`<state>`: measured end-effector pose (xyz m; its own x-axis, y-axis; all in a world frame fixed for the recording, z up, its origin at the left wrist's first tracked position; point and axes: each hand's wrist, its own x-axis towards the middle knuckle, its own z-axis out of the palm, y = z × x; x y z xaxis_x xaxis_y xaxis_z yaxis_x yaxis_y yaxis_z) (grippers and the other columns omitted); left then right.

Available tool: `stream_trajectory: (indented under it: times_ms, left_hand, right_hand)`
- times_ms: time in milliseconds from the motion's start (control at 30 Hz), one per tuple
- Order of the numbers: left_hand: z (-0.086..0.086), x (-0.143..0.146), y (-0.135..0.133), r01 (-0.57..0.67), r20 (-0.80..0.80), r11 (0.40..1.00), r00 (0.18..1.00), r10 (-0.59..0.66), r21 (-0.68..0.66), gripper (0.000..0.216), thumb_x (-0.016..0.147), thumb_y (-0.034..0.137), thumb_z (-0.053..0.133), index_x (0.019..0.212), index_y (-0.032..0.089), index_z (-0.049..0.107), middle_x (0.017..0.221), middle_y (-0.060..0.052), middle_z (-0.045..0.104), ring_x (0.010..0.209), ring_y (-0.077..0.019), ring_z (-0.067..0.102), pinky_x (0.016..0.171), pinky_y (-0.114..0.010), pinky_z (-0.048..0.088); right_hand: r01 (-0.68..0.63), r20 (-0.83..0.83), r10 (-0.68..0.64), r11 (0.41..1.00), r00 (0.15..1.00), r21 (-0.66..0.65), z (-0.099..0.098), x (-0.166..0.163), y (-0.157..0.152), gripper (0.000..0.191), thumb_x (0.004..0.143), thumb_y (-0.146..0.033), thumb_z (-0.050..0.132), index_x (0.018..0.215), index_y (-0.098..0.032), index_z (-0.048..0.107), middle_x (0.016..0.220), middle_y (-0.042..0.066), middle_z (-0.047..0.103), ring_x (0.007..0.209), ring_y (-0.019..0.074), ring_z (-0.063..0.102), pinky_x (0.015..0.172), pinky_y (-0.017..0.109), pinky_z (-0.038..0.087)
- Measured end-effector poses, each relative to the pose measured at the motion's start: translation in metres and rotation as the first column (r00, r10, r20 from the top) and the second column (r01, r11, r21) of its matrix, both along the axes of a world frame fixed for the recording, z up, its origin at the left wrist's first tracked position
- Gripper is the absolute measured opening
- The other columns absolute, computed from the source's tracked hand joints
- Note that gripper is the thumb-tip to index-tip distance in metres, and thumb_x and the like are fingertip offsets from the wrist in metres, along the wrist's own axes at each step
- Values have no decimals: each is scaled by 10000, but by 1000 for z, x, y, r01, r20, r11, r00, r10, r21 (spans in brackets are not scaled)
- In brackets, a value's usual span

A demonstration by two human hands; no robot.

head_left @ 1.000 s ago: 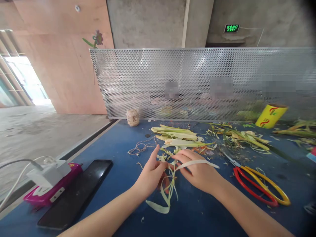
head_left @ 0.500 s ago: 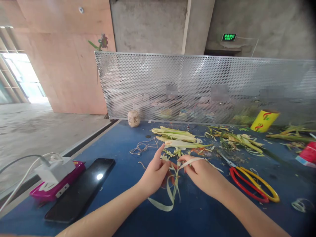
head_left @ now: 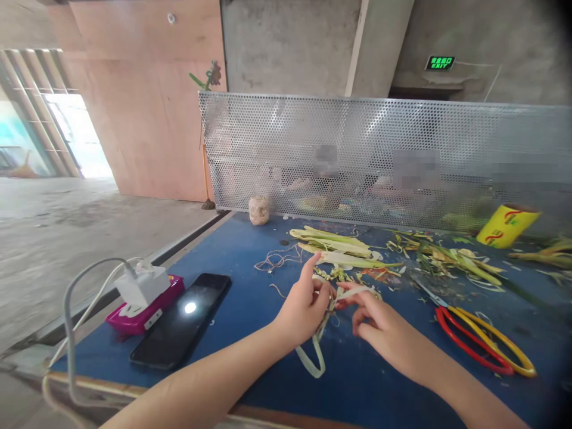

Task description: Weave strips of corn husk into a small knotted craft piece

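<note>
My left hand (head_left: 307, 305) is closed in a pinch on pale leaf strips, its thumb side toward me and one finger pointing up. A loop of the leaf strip (head_left: 316, 360) hangs below the fingers, and thinner ends gather at the pinch. To the right, my right hand (head_left: 378, 322) has its fingers stretched toward the pinch and its thumb apart. A flat strip end lies across its forefinger. Just beyond both hands is a small braided piece (head_left: 337, 274), partly hidden. Behind it lie several pale green husk leaves (head_left: 335, 244).
Scissors (head_left: 482, 339) with red and yellow handles lie on the right, beside leaf scraps (head_left: 451, 259). A yellow roll (head_left: 507, 226) stands behind. A phone (head_left: 183, 322) and purple power strip (head_left: 149, 310) lie left. Thin string (head_left: 277, 259), a twine ball (head_left: 258, 211) and a perforated metal screen (head_left: 277, 137) are farther back.
The camera view has shifted left, so the scene sits farther right. My right hand's fingers have loosened and its thumb has moved apart. The hanging strip loop has shortened.
</note>
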<state>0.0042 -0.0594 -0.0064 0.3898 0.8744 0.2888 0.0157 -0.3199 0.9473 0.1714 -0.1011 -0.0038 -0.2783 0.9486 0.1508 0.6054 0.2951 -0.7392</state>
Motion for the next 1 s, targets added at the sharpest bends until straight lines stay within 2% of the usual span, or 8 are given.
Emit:
stream_trajectory:
  times_ms: [100,200,367,467,667,800,900,1000]
  left_hand:
    - [0,1,0,-20,50,999,998,23,-50,552,850,274,389,1349,211,163,723,13,558,464,-64,431,484,-200,371]
    - [0,1,1,11,60,999,998,-8,-40,538,849,272,392,1340,216,180,718,13,554,516,-80,482,522,-206,402]
    - [-1,-1,3,2,5,1000,1000,-2,16,495,848,258,393,1317,205,244,706,9,562,546,-85,488,523,-192,386]
    - [-1,-1,4,-4,48,1000,999,4,1,482,852,257,386,1307,201,236,689,19,553,524,-83,484,510,-198,389]
    - [3,2,3,-14,129,994,991,28,-110,455,844,256,403,1272,199,259,646,49,519,435,-58,460,418,-177,376]
    - [8,1,4,10,203,991,979,18,-135,599,806,271,503,1318,205,199,662,38,536,491,-93,564,391,-166,365]
    - [12,-1,6,92,318,985,947,-43,-143,804,761,282,586,1368,230,62,703,7,599,497,-128,604,350,-164,357]
    - [16,-4,9,162,408,960,911,-56,-230,847,752,296,606,1380,212,44,616,12,614,437,-137,597,310,-150,314]
  right_hand:
    - [-35,-99,29,998,995,-57,0,-4,-1,358,800,-194,439,1155,-239,440,1128,73,546,765,139,611,648,283,526]
    - [-5,-130,6,1000,992,8,-2,-9,5,368,821,-295,474,1179,-227,420,1088,87,565,747,149,616,624,291,534]
    - [51,-52,-40,971,998,233,-7,-15,16,450,768,-211,533,1202,-211,417,826,45,625,727,178,622,588,297,532]
    - [70,-59,-54,946,997,316,-5,-18,18,445,732,-153,528,1167,-201,451,898,69,627,735,179,629,571,286,538]
    - [52,-37,-42,938,998,342,-3,-21,20,468,727,-95,472,1177,-217,443,859,52,641,724,176,640,650,316,549]
    - [65,-17,-64,904,998,423,-4,-21,30,529,765,-93,456,1265,-241,366,1084,100,569,798,183,624,710,361,535]
    - [30,-71,3,890,997,455,0,-24,43,593,787,-94,453,1329,-263,282,1192,124,489,778,165,620,714,364,538]
    - [-65,-176,155,899,972,432,3,-27,53,657,812,-107,460,1373,-290,170,1230,131,458,841,163,618,745,357,537]
